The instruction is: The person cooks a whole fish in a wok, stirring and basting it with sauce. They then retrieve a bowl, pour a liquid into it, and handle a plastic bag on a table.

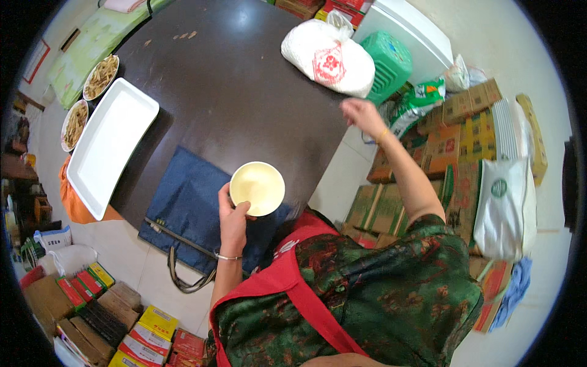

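Note:
My left hand (236, 220) grips the rim of a pale cream bowl (257, 188), thumb over the edge; only a smooth yellowish inside shows. Beneath the bowl and forearm lies a dark blue fabric bag (183, 197) with handles hanging over the table edge. My right hand (360, 114) is raised at the table's right edge, fingers curled, just below a white plastic sack with red print (328, 57); whether it holds anything cannot be made out. A white rectangular tray (112, 147) lies at the left, beside two bowls of light brown strips (101, 78).
The dark table (220, 91) has a few brown bits (183, 36) near its far side. A green plastic basket (387, 64) stands beside a white cabinet-like box (408, 27). Flattened cardboard (385, 206) lies at right, stacked cartons (146, 339) at lower left. Orange cloth (75, 202) hangs by the tray.

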Available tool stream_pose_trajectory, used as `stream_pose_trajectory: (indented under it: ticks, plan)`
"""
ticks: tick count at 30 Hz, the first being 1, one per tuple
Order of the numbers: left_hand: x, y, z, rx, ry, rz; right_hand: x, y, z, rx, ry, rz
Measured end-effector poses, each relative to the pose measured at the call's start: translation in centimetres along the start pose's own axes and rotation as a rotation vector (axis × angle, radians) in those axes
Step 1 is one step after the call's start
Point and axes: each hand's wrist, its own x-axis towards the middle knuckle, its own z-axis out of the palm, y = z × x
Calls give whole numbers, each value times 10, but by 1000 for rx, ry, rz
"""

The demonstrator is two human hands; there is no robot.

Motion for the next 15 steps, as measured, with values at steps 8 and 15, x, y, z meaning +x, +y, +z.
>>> stream_pose_trajectory:
  ticks: [8,15]
  plan:
    - [129,-65,119,256,114,7,282,55,-67,-466,437,-360]
    - [177,-60,182,494,37,97,271,67,-90,-581,256,-493]
